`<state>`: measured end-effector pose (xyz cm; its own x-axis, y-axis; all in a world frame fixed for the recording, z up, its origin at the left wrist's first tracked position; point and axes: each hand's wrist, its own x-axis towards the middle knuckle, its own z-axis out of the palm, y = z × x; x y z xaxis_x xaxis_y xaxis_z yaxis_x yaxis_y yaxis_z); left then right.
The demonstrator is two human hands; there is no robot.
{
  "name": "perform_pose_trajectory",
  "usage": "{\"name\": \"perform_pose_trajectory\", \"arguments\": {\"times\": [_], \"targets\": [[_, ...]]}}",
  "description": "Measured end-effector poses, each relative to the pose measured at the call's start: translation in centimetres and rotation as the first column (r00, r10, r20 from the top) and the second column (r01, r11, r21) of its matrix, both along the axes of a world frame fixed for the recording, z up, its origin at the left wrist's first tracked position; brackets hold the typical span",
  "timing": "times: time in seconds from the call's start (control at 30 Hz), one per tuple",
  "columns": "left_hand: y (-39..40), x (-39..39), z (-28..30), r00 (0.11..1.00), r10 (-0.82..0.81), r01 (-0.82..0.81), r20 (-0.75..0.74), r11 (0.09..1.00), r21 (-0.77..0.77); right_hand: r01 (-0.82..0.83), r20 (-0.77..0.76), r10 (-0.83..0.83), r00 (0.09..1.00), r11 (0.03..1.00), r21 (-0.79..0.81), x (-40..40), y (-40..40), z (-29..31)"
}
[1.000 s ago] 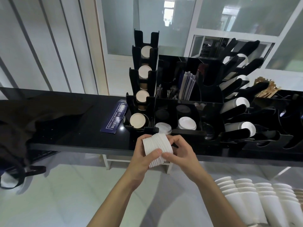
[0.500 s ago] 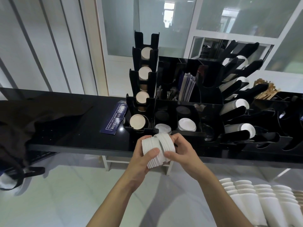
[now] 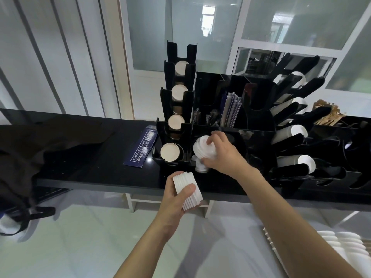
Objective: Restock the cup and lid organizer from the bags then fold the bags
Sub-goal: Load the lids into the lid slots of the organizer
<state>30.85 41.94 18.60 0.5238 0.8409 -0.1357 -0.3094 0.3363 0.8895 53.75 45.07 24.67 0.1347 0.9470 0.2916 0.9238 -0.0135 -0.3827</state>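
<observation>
both hands hold white lids at the black organizer.

the left hand [image 3: 174, 199] curls round a ribbed stack [image 3: 187, 190] of thin white lids before the counter [image 3: 96, 165] edge, thumb clamped across it; the stack's long axis tilts, running from upper left to lower right. the right hand [image 3: 221, 155] has its fingers clamped on a shorter bunch [image 3: 201, 147] of round lids, lying on its side with its face to the left, over a front slot of the glossy organizer [image 3: 259, 141]. a dark cloth bag [image 3: 40, 145] lies limp at left.

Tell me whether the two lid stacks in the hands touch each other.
Apart. The head view shows the left hand's stack low by the counter edge and the right hand's stack up at the organizer, dark counter between them.
</observation>
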Motion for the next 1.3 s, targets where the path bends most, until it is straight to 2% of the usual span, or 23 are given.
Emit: {"name": "perform_pose_trajectory", "arguments": {"times": [0.07, 0.13, 0.37, 0.57, 0.97, 1.17, 1.3], "targets": [[-0.1, 0.0, -0.1, 1.0, -0.013, 0.013, -0.005, 1.0, 0.005, -0.037, 0.163, 0.042, 0.986, 0.999, -0.036, 0.4, 1.0, -0.7], [-0.1, 0.0, -0.2, 1.0, -0.015, 0.015, -0.01, 1.0, 0.008, -0.067, 0.241, 0.078, 0.967, 0.996, -0.057, 0.8, 1.8, -1.4], [0.0, -0.1, -0.3, 1.0, -0.005, 0.005, -0.011, 1.0, 0.002, -0.16, 0.366, 0.147, 0.919, 0.987, 0.005, 1.1, 3.2, -3.3], [-0.1, -0.2, -0.4, 1.0, -0.008, 0.008, -0.017, 1.0, -0.002, -0.12, 0.488, 0.111, 0.866, 0.993, -0.013, 1.6, 3.2, -5.4], [-0.4, 0.1, -0.8, 0.999, -0.007, 0.007, -0.032, 1.0, 0.001, -0.15, 0.534, 0.128, 0.836, 0.989, -0.001, 1.9, 2.7, -6.9], [-0.3, 0.2, -0.9, 0.998, 0.004, -0.004, -0.056, 1.0, 0.001, -0.105, 0.477, 0.111, 0.872, 0.994, -0.04, 2.3, 2.5, -7.4], [-0.3, 0.1, -0.9, 0.994, 0.05, -0.048, -0.096, 0.999, 0.022, -0.13, 0.381, 0.133, 0.915, 0.991, -0.033, 1.8, 1.8, -6.5]]}}
